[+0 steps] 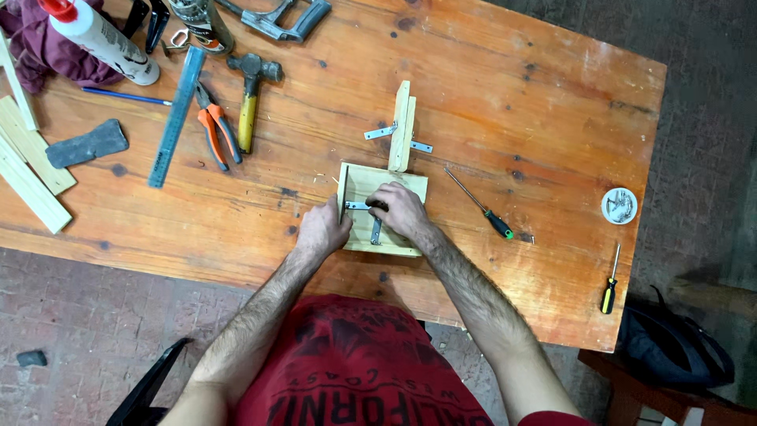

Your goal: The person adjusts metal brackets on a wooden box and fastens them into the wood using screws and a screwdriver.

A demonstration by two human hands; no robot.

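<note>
Your left hand [322, 229] lay against the left edge of the wood frame [359, 183], fingers curled on its upright side piece. Your right hand [400, 210] was closed around a dark tool handle over the metal bracket [375, 231] on the frame's flat board; what kind of tool it was could not be told. The frame sat near the front edge of the table [489, 102], just ahead of your body. A second wood strip [402, 126] with two small brackets stood touching the frame's far side.

A green-handled screwdriver [481, 205] lay just right of the frame, apart from your right hand. A yellow-handled screwdriver [610, 280] lay at the table's right edge, below a round tin [619, 205]. Well to the left lay the pliers [216, 126], hammer [251, 99], steel ruler [177, 117], glue bottle [102, 38] and loose wood strips [30, 170].
</note>
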